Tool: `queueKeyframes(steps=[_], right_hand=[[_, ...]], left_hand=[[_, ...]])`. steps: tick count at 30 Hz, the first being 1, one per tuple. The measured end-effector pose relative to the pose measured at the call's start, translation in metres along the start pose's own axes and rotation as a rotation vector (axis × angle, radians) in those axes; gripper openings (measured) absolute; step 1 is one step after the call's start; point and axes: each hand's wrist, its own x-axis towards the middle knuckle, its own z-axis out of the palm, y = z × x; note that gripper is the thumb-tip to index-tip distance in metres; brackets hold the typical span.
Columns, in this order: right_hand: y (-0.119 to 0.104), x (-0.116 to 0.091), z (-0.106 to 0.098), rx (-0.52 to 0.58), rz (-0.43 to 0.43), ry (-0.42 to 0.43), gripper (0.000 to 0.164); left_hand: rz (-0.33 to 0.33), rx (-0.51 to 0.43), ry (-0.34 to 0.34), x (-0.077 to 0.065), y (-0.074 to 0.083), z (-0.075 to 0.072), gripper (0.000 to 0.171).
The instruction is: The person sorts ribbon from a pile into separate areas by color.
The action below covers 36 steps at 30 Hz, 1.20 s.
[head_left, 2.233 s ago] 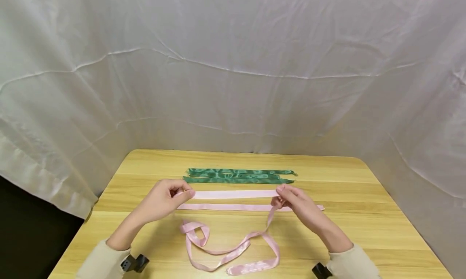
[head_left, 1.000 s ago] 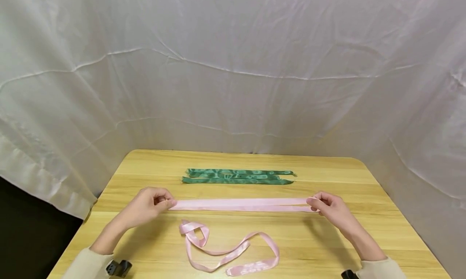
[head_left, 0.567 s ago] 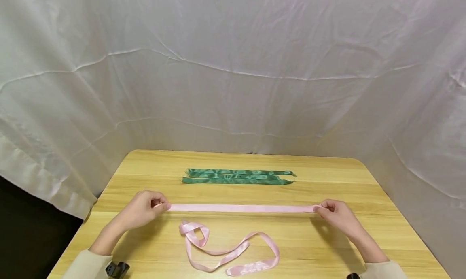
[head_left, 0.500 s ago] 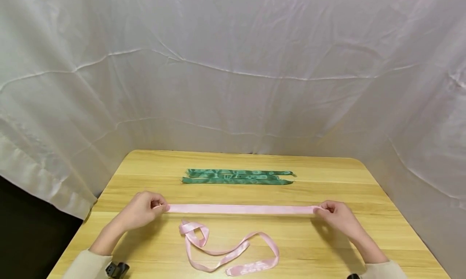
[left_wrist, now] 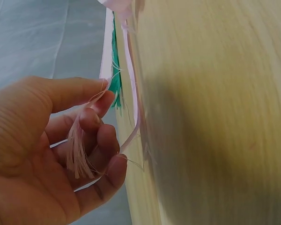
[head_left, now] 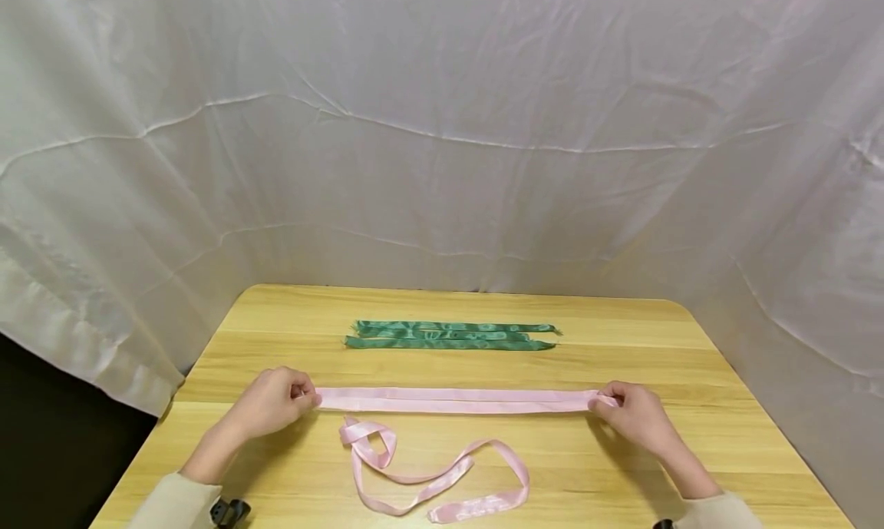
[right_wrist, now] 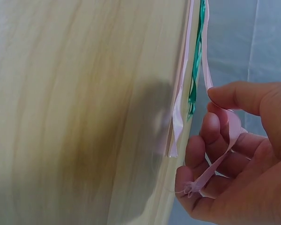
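My left hand [head_left: 272,403] pinches one end of a pink satin ribbon [head_left: 456,407] between thumb and forefinger, and my right hand [head_left: 633,415] pinches it near the other end. Stretched straight between them, it runs just on the near side of a second pink ribbon [head_left: 456,394] laid across the table. In the left wrist view, a frayed tail [left_wrist: 77,152] hangs from the fingers over the palm. The right wrist view shows a ribbon tail [right_wrist: 233,129] curving past the fingers, with a frayed tip.
Several green ribbon strips [head_left: 449,344] lie side by side farther back on the wooden table [head_left: 276,306]. A longer loose pink ribbon [head_left: 397,479] lies in loops nearer the person. Pale curtains [head_left: 442,191] stand around the table's back and sides.
The hands have spread apart, drawing the ribbon out to a longer straight span. It has then come toward the person, past the lying pink ribbon, which shows again behind it.
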Motion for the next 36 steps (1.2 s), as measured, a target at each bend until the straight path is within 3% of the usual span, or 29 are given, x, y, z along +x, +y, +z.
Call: queueKeyframes(steps=[18,36], right_hand=[[0.0010,0.0026,0.0079,-0.055,-0.026,0.058,0.015],[0.0048,0.0097,0.0025,-0.113,-0.008,0.064,0.022]], left_hand=[[-0.043,0.057,0.000,0.0014,-0.0027,0.0053,0.023],[-0.110,0.103,-0.042,-0.0002,-0.0038,0.0021,0.013]])
